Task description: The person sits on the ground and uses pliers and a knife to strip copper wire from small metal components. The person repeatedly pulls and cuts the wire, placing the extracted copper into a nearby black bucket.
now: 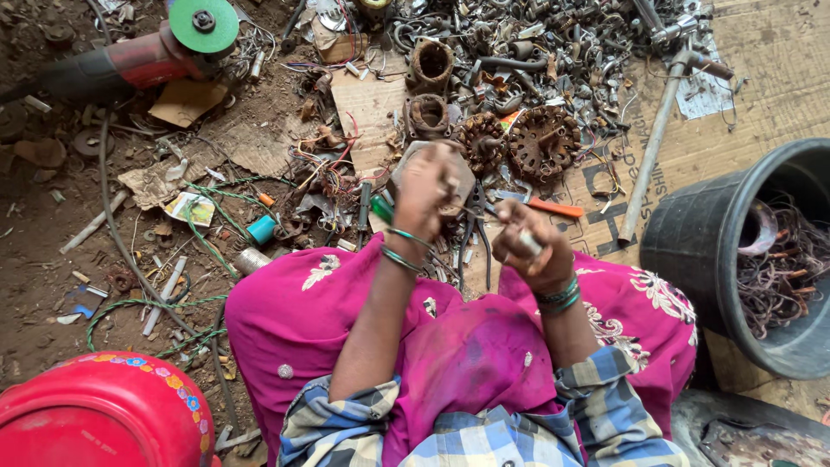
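Note:
My left hand (425, 188) is raised over my lap and grips a flat grey metal piece (458, 177), held out in front of me. My right hand (529, 245) is closed around a small pale cylindrical object (529, 243) just to the right of it. Dark pliers (475, 227) hang down between the two hands; which hand holds them is unclear. Green bangles sit on both wrists. My knees are covered by pink cloth (467, 346).
Rusty motor cores (543, 138) and a pile of scrap metal (519, 52) lie ahead. An angle grinder with a green disc (203, 24) lies far left. A black tub of copper wire (761, 259) stands right; a red container (95, 415) near left.

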